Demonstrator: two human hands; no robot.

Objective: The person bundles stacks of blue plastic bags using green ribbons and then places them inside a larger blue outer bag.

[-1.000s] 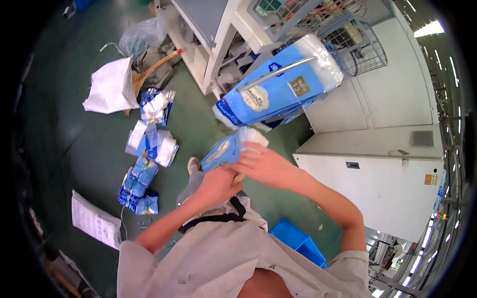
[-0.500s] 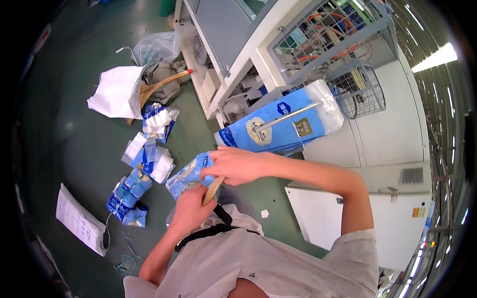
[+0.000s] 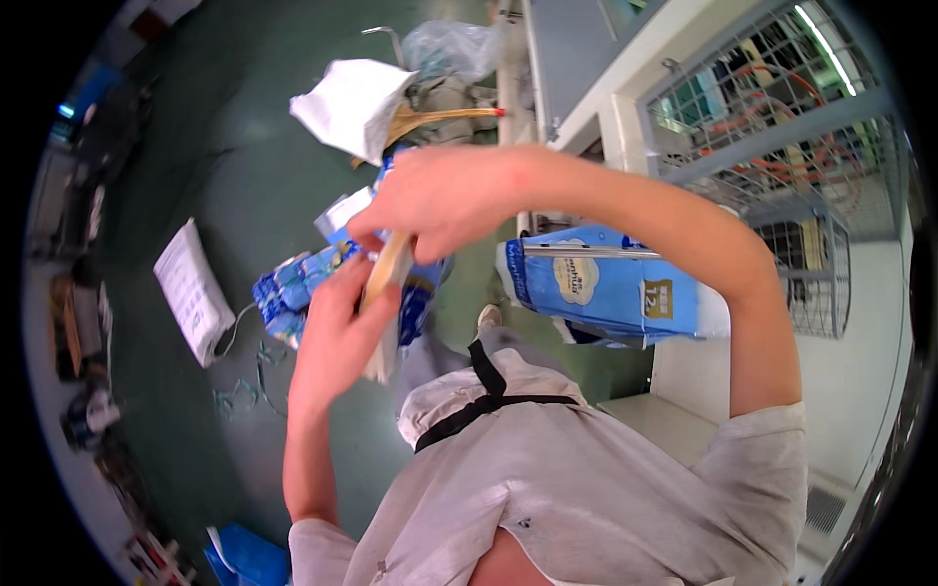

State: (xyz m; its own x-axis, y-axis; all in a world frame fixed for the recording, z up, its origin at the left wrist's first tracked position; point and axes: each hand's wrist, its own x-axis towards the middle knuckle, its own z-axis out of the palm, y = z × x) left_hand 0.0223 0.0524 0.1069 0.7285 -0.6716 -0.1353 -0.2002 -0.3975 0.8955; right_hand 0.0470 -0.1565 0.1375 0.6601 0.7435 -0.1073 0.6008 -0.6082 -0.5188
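Observation:
Both my hands are closed on a bundle of blue printed plastic bags [image 3: 418, 301], whose thick cream edge [image 3: 391, 264] faces up between them. My left hand [image 3: 337, 337] pinches the near part, thumb on the edge. From the far side, my right hand [image 3: 440, 200] grips it with curled fingers, its forearm reaching across from the right. Its underside is hidden by my hands. Beyond it on the floor lie more blue bag bundles [image 3: 311, 278], partly covered by my hands.
A white sack [image 3: 191, 293] lies at left, with loose teal string [image 3: 249, 381] near it. Farther off are a white bag [image 3: 354, 103] and a wooden handle [image 3: 445, 119]. At right, a large blue pack [image 3: 606, 283] with a metal rod stands by a machine with mesh guards [image 3: 762, 107].
My view has swung left, so the machine and large pack sit farther right. The bundle has been lifted and tipped more edge-up; my right hand has risen over it.

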